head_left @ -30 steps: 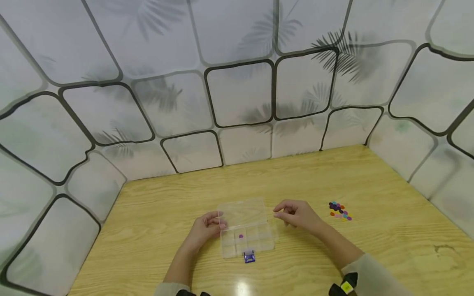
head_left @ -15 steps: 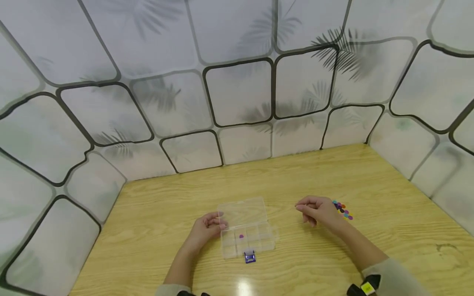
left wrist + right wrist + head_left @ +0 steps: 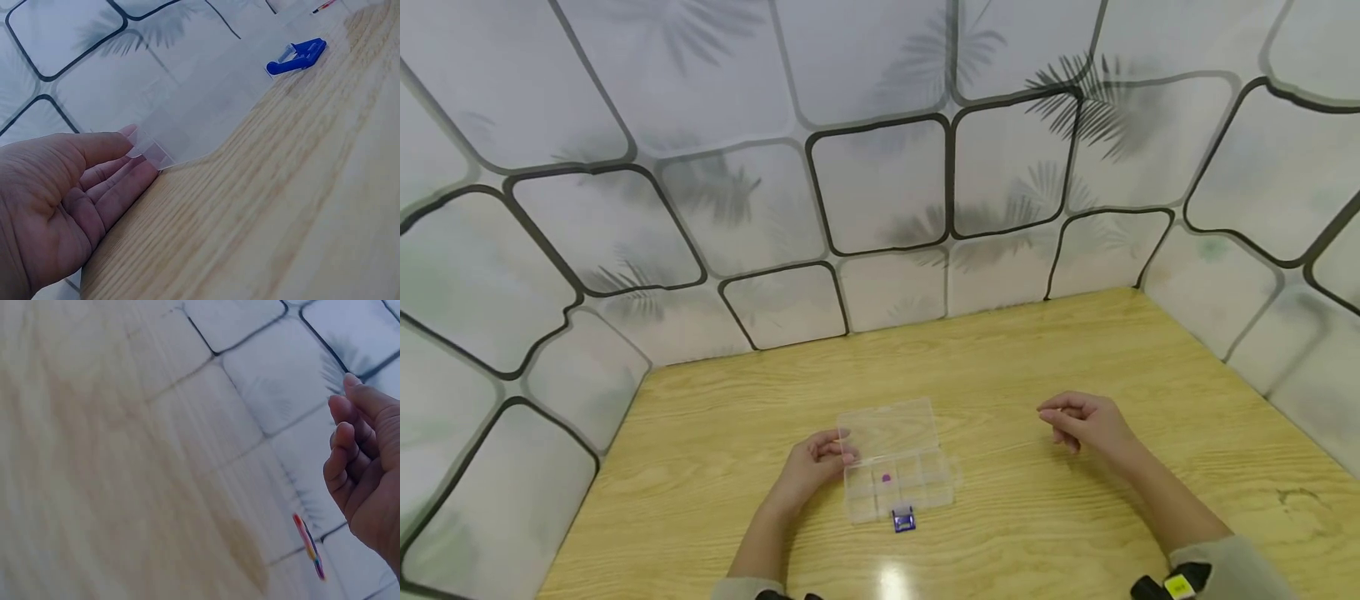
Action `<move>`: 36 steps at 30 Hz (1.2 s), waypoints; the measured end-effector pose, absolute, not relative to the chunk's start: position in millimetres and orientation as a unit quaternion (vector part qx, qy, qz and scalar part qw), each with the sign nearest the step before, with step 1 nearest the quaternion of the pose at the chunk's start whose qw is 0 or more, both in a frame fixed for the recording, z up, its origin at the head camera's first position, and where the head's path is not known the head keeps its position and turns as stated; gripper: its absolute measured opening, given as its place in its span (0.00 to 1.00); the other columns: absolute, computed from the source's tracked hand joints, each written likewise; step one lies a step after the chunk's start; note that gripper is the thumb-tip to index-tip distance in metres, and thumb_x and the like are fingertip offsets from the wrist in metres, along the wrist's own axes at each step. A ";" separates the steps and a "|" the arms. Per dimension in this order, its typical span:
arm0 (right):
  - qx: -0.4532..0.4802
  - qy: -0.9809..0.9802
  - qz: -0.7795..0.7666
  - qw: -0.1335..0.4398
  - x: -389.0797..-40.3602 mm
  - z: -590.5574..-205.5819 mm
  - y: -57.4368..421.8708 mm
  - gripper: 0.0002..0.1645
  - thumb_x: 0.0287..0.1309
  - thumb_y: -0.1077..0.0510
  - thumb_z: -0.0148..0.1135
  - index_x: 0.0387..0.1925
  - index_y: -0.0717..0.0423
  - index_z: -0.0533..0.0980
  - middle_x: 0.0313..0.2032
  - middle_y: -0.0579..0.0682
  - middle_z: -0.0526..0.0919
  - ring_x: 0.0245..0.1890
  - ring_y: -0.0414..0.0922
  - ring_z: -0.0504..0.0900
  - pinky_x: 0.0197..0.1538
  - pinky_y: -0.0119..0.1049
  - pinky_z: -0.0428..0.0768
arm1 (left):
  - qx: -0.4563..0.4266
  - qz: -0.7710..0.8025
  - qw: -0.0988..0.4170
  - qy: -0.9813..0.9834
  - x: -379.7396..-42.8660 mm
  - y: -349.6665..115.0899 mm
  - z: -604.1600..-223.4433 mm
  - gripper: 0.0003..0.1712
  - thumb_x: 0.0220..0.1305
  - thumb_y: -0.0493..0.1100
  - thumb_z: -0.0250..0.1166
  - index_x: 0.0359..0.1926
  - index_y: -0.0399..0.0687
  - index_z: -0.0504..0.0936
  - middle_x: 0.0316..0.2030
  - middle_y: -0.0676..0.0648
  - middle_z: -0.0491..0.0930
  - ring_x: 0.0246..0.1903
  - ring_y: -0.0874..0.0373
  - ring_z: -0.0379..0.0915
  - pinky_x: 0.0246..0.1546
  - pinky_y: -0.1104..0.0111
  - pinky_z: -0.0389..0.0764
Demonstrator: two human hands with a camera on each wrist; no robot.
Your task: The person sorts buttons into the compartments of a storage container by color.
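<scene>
My left hand pinches the left side of a clear plastic divided box, its lid lying open toward the back. In the left wrist view the thumb rests on the corner of the box, with the fingers behind it. One purple disc lies in a compartment. At the box's front edge sits a small blue frame-shaped plastic piece. My right hand hovers over the table to the right, fingers loosely bent, nothing visible between them. Past it, the right wrist view shows a flat cluster of coloured discs, hidden behind the hand in the head view.
Everything stands on a wood-grain tabletop. Pale patterned walls close off the back and both sides of the table.
My right hand has moved right, away from the box, and now covers the coloured discs in the head view. The left hand and box have stayed in place.
</scene>
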State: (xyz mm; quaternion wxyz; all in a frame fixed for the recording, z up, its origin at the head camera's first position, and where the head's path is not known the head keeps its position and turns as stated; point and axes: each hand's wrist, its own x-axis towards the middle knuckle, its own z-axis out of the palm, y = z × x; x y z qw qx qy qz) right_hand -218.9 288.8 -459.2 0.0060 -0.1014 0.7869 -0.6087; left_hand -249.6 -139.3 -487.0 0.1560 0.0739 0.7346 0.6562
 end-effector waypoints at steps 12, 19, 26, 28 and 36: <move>-0.087 0.815 -0.573 -0.003 -206.2 -463.1 338.4 0.16 0.64 0.60 0.57 0.44 0.72 0.76 0.18 0.51 0.77 0.14 0.45 0.69 0.20 0.38 0.73 | 0.081 0.655 0.159 0.734 -249.8 -137.9 -484.3 0.30 0.61 0.37 0.65 0.61 0.29 0.67 0.43 0.40 0.80 0.40 0.60 0.79 0.44 0.68 0.82; -0.046 0.850 -0.525 -0.001 -198.6 -465.7 356.7 0.19 0.65 0.56 0.56 0.44 0.72 0.77 0.19 0.49 0.76 0.16 0.41 0.70 0.19 0.36 0.72 | 0.077 0.653 0.159 0.737 -248.1 -137.1 -482.9 0.30 0.61 0.37 0.65 0.62 0.29 0.67 0.45 0.38 0.80 0.41 0.59 0.79 0.43 0.69 0.82; -0.045 0.892 -0.450 -0.019 -196.7 -470.6 368.2 0.14 0.60 0.56 0.63 0.41 0.63 0.81 0.28 0.39 0.82 0.23 0.35 0.72 0.24 0.30 0.73 | 0.072 0.653 0.157 0.737 -247.5 -136.9 -481.6 0.30 0.62 0.36 0.64 0.62 0.29 0.66 0.44 0.38 0.80 0.41 0.58 0.79 0.43 0.68 0.82; -0.045 0.901 -0.431 -0.025 -196.3 -471.9 369.5 0.13 0.59 0.55 0.64 0.40 0.61 0.82 0.33 0.38 0.83 0.28 0.32 0.74 0.28 0.28 0.75 | 0.074 0.653 0.156 0.738 -247.9 -137.0 -481.3 0.30 0.62 0.36 0.64 0.62 0.29 0.67 0.45 0.38 0.80 0.42 0.58 0.79 0.43 0.69 0.82; -0.047 0.909 -0.412 -0.032 -197.6 -477.2 372.9 0.13 0.55 0.54 0.67 0.38 0.59 0.83 0.35 0.44 0.85 0.34 0.28 0.76 0.35 0.25 0.77 | 0.080 0.646 0.160 0.742 -250.0 -138.1 -485.4 0.30 0.61 0.38 0.65 0.61 0.29 0.67 0.43 0.40 0.80 0.41 0.60 0.79 0.43 0.68 0.82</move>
